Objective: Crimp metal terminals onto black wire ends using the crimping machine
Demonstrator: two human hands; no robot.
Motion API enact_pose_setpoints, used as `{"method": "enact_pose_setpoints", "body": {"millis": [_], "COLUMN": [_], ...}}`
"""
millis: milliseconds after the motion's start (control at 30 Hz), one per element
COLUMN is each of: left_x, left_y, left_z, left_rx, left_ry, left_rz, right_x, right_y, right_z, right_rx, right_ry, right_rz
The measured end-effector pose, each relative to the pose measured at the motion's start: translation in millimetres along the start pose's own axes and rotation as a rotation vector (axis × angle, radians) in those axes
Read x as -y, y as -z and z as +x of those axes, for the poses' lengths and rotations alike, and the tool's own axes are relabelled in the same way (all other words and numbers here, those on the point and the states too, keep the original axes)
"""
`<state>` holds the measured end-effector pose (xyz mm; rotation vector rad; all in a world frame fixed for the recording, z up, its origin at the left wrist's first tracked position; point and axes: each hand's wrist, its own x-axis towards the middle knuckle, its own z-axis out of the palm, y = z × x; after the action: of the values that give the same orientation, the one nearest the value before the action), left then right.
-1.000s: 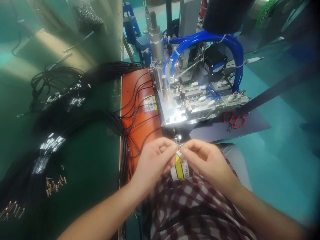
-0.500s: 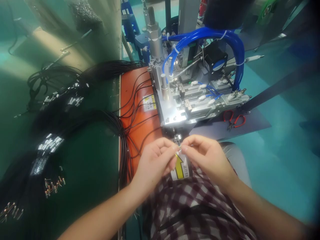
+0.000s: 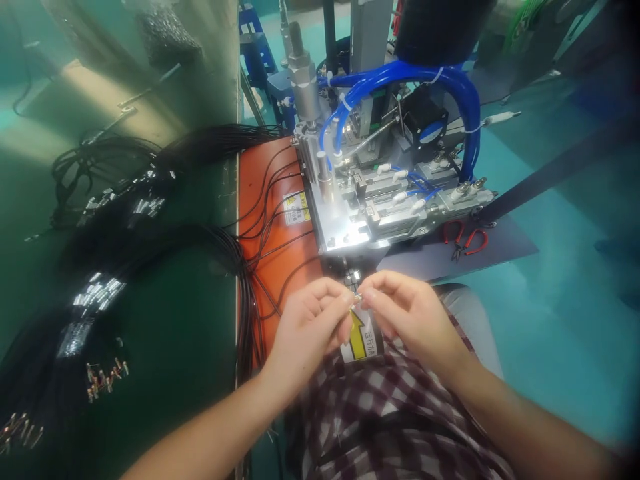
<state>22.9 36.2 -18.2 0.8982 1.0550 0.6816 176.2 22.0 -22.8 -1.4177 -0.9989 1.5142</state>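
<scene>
With left hand [image 3: 310, 320] and right hand [image 3: 415, 320] both pinched on the small metal terminal [image 3: 357, 297], just before the machine fixture [image 3: 353, 275] and above the yellow arrow label [image 3: 363, 337], hold it level, grip lightly, brace both wrists.

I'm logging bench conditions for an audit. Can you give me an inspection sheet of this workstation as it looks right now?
Surface: green bench mat beside an orange plate.
Job's things: small metal part, pinched just in front of the metal fixture; too small to tell more.
Clutter: red-handled pliers on a dark mat right of the fixture; yellow arrow label below the hands.
Grippers: left hand and right hand, fingertips meeting on the part.
Cables: black wire bundles with metal terminals across the green mat, several crossing the orange plate; blue air hoses arching over the fixture.
Surroundings: teal floor; no other person seen.
</scene>
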Motion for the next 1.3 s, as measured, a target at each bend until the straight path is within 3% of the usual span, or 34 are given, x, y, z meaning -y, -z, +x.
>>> {"method": "enact_pose_setpoints", "body": {"millis": [233,433,667,833,967,1067,1300], "left_x": [-4,-11,-9,-2,5,8,12], "left_y": [2.7,0.3,-1.6,8.0,16.4,23.1,36.6], "left_z": [1,-1,1,2,7,14,30], "left_rx": [0.02,-0.064,-0.068,-0.096,-0.164,-0.124,-0.009], "left_ry": [0.024,-0.072,-0.084,-0.269,-0.538,-0.692,-0.739], "left_rz": [0.155,0.342,0.349,0.656,0.964,1.117,1.113], "right_x": [-2,4,3,-1,-8,-16,-29], "right_y": [0,-2,-4,5,12,12,10], "right_z": [-4,-5,-6,-1,15,29,42], "right_rx": [0.027,0.002,-0.029,-0.067,-0.051,-0.022,-0.033], "right_ry": [0.034,0.028,0.023,0.002,-0.005,-0.001,-0.011], "right_rz": [-0.006,0.015,0.02,0.009,-0.009,0.023,0.055]}}
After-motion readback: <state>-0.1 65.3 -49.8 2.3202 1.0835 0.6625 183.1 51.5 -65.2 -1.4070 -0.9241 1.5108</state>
